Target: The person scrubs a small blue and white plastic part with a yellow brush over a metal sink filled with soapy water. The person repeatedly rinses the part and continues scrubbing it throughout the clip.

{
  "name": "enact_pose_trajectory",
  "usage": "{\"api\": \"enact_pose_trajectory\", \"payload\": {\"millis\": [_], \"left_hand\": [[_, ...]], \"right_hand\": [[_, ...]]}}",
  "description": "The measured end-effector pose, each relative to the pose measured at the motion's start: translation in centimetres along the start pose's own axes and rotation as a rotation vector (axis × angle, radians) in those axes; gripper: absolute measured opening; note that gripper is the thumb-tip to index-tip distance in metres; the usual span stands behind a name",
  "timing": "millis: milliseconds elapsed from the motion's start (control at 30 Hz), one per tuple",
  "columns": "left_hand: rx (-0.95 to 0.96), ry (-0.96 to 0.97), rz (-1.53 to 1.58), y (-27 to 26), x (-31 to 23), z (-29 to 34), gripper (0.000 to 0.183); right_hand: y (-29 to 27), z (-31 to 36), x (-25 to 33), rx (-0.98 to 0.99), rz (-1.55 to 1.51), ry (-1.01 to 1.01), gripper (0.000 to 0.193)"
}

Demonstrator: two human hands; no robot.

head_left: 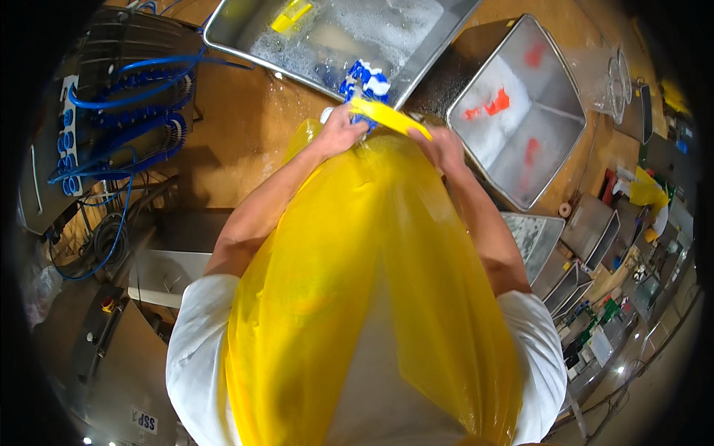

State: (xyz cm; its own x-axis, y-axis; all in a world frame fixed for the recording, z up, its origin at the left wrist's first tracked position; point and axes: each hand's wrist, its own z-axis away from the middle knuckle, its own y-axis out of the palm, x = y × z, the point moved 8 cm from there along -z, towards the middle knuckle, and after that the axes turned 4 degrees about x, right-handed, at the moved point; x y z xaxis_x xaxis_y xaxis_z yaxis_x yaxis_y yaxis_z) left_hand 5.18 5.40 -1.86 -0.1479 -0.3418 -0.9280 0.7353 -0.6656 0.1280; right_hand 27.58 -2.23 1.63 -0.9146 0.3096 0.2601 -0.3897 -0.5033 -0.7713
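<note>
My left hand [343, 134] is closed around a blue plastic part [364, 78] with several knobs and white suds on it. This part is held at the near rim of a metal tub [312, 88] of soapy water. In my right hand [445, 149] is the end of a long yellow handled tool [390, 117], probably a scrub brush. Its far end lies against the blue part, close to my left fingers; bristles cannot be made out. A yellow block-like thing [291, 15] sits in the tub's suds.
Right of the tub stands a deep metal bin [520, 195] with foam and red-orange patches inside. Blue hoses [149, 63] hang on the left above machinery. Metal trays [591, 230] and tools line the right side. A yellow apron [327, 275] covers my front.
</note>
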Motion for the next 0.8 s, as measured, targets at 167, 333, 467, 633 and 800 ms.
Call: {"api": "enact_pose_trajectory", "payload": {"millis": [167,333,467,633,800], "left_hand": [[0.037,-0.128,0.361,-0.3,-0.4,0.4,0.024],[0.144,-0.018,0.281,1.8,-1.1,0.6,0.025],[0.092,-0.040,0.373,-0.5,-0.4,0.3,0.030],[0.186,-0.141,0.382,1.6,0.6,0.6,0.033],[0.081,-0.051,0.358,1.5,-0.3,0.4,0.032]], "right_hand": [[-1.8,1.6,-3.5,-0.005,-0.013,0.181,0.076],[-1.9,0.0,5.0,-0.104,-0.240,-0.025,0.063],[0.3,2.0,-6.0,0.135,0.139,0.181,0.063],[-2.1,1.2,4.0,-0.085,-0.287,0.033,0.064],[1.1,-0.9,-3.2,-0.048,0.045,0.002,0.070]]}}
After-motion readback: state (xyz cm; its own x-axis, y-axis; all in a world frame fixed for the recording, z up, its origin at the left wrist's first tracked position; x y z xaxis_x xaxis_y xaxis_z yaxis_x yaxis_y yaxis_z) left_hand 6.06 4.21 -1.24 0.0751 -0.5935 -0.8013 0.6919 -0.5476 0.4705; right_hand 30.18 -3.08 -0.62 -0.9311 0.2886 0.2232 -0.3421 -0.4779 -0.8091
